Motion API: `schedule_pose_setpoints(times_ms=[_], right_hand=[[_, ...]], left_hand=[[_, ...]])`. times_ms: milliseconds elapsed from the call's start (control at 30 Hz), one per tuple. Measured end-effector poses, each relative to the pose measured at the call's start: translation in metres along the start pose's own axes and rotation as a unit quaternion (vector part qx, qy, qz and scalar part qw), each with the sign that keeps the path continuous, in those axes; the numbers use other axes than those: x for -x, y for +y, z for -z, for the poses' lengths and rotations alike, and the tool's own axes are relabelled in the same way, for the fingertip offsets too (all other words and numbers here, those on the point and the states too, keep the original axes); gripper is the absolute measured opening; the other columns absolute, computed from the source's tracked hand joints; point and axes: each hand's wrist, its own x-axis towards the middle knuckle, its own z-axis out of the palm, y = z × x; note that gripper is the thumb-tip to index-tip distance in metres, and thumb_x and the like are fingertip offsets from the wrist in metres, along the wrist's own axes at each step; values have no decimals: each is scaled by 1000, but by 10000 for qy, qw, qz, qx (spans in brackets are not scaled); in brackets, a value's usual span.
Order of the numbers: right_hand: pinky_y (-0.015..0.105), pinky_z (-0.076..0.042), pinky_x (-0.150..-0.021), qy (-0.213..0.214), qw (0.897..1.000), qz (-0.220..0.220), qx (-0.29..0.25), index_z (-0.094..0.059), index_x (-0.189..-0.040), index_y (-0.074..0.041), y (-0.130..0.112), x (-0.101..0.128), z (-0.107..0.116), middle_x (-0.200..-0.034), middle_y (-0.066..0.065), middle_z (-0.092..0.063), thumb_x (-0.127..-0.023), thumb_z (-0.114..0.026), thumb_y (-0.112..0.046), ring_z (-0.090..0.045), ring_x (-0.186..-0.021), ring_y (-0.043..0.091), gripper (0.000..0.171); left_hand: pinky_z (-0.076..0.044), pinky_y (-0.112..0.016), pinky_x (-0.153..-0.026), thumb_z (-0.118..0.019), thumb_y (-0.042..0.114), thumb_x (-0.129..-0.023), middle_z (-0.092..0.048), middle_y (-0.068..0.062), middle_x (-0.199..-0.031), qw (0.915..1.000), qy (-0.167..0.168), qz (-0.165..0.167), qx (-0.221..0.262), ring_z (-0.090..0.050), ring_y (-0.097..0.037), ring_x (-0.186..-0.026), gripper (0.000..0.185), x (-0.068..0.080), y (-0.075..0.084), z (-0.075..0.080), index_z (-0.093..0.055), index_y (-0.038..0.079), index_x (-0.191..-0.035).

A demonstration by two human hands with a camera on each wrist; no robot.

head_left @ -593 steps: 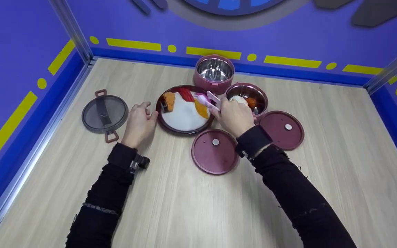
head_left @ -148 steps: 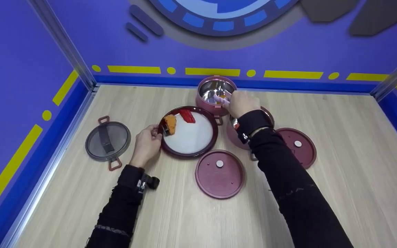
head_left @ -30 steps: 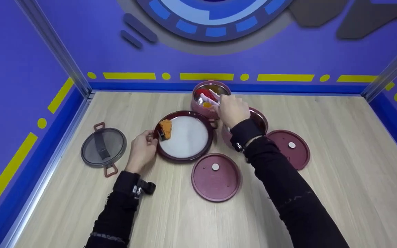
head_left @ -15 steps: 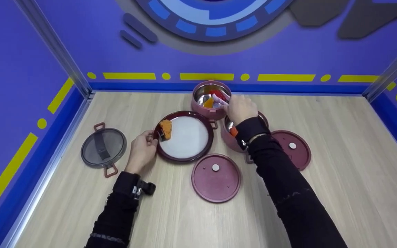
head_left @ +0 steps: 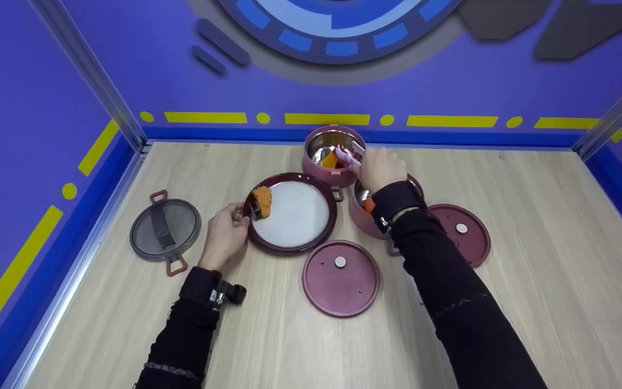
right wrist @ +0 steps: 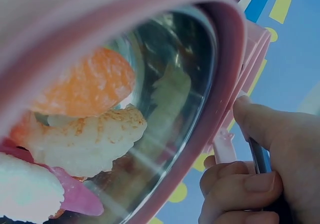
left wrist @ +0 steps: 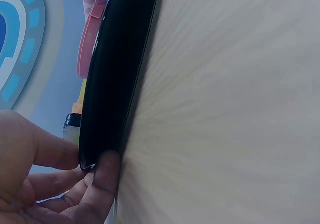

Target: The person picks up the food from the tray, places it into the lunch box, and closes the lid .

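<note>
My left hand (head_left: 228,233) pinches the left rim of a dark red plate (head_left: 328,232) with a white middle; the left wrist view shows a thumb and finger (left wrist: 104,165) on the plate edge (left wrist: 117,74). One orange sushi piece (head_left: 261,200) lies on the plate near that hand. My right hand (head_left: 377,166) grips pink tongs (head_left: 347,155) over the right rim of the far pink steel bowl (head_left: 316,141), which holds orange and red pieces (head_left: 332,160). The near bowl (head_left: 362,219) sits under my right wrist; the right wrist view shows several sushi pieces (right wrist: 87,134) in it.
Two dark red round lids lie flat, one (head_left: 340,277) in front of the plate and one (head_left: 461,233) to the right of the near bowl. A grey lid (head_left: 166,230) with a strap and red handles lies at the left. Blue walls enclose the wooden table.
The red piece held in the tongs a second ago now lies in the far bowl. My right hand has shifted a little right. The left hand stays on the plate rim.
</note>
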Motion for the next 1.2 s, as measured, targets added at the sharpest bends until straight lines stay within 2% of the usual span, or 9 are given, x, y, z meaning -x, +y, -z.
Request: schedule_pose_setpoints(times_ms=[200, 433, 667, 967, 1200], right_hand=[[58, -59, -72, 175, 9998, 78, 65, -73, -97, 2, 5, 1, 5, -91, 23, -74, -98, -73, -44, -73, -83, 43, 46], [59, -60, -73, 138, 9999, 38, 14, -71, -100, 3, 3, 4, 9, -96, 25, -74, -99, -71, -45, -73, -85, 45, 48], [60, -59, -71, 225, 9996, 156, -69, -71, -100, 3, -2, 8, 9, -93, 25, -74, -99, -72, -44, -73, -83, 45, 47], [59, -59, -69, 337, 9985, 425, -73, -70, -96, 3, -16, 14, 6, -92, 25, -74, -98, -71, -47, -72, -83, 45, 50], [60, -59, -72, 93, 9980, 550, -302, -70, -104, 0, -37, 24, 6, -99, 24, -74, -100, -67, -50, -74, -89, 46, 50]], left_hand=[[-50, -40, -93, -59, 7, -100, -69, -14, -105, 10000, -15, -67, 1, -65, -27, -100, 40, -3, 4, -1, -64, 1, -139], [-48, -40, -94, -58, 8, -101, -67, -11, -103, 10000, -32, -1, -73, -62, -26, -99, 39, -2, 3, 0, -63, 1, -139], [-49, -40, -94, -58, 8, -101, -68, -13, -106, 9999, -43, -67, -63, -63, -27, -100, 40, -1, 1, 1, -62, 0, -140], [-50, -40, -91, -58, 7, -101, -70, -14, -106, 9999, -20, -144, -60, -65, -27, -97, 39, 1, -1, 2, -63, -1, -139], [-50, -41, -93, -58, 8, -101, -69, -14, -107, 10000, -52, -48, -48, -64, -27, -99, 40, 1, -1, 1, -62, 0, -140]])
